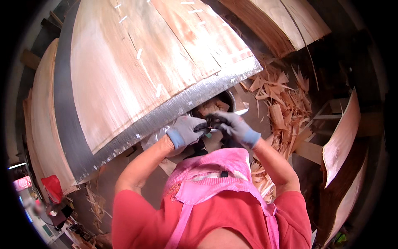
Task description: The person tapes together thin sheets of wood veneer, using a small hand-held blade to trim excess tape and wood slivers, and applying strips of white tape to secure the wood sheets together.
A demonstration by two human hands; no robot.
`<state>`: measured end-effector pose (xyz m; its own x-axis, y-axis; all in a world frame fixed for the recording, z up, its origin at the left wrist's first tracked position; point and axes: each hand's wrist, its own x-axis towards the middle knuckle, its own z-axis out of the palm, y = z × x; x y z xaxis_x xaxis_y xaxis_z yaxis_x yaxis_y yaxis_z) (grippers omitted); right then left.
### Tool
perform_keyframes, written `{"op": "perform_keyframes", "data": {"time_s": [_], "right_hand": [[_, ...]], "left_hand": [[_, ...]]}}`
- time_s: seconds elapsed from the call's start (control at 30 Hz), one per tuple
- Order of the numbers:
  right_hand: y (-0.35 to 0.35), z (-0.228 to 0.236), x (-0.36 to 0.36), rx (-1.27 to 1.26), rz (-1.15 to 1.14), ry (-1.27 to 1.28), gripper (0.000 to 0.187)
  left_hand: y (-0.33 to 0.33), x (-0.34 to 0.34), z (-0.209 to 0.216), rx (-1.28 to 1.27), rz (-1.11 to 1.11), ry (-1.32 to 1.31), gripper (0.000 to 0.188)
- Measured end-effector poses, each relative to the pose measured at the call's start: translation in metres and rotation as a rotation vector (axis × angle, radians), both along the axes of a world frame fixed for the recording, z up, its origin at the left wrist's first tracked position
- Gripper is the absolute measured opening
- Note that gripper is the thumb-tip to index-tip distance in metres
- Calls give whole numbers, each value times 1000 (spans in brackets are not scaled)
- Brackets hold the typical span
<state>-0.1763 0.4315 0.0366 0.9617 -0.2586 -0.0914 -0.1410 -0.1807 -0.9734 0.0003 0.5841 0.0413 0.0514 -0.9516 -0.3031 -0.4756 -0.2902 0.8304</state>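
Observation:
My left hand and my right hand wear grey gloves with black fingers and blue cuffs. They meet in front of my body, just off the table's near edge, with fingertips almost touching. The fingers of both are bent and closed; what they hold, if anything, is too small and dark to make out. Just beyond them stands a round, dark container with a light brown lump in it. Wide wood veneer sheets with short white tape strips cover the table, whose edge is grey and worn.
Torn veneer scraps are heaped on the floor at the right. Further right stand a curved veneer piece and a wooden frame. More veneer lies at the back right. A red object and clutter sit at the lower left.

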Motion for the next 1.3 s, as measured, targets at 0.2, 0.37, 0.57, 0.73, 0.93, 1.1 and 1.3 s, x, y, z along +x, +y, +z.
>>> {"op": "perform_keyframes", "data": {"time_s": [0.2,0.37,0.57,0.73,0.93,1.1,1.3], "right_hand": [[10,6,9,-573,233,80,13],[8,-9,13,-275,142,113,13],[15,-44,6,671,-530,222,17],[4,-27,-22,783,-527,327,19],[-1,-17,-37,849,-545,323,16],[-1,-7,-39,927,-507,290,14],[-6,-6,-54,150,-255,253,21]], "left_hand": [[25,1,-23,-144,-20,-263,13],[28,1,-24,-293,124,-218,15],[52,13,-56,-461,575,76,25],[56,9,-22,-512,-36,-374,59],[55,-15,-3,-436,412,47,41],[10,-25,0,-9,554,584,53],[-30,-35,-18,375,481,882,52]]}}
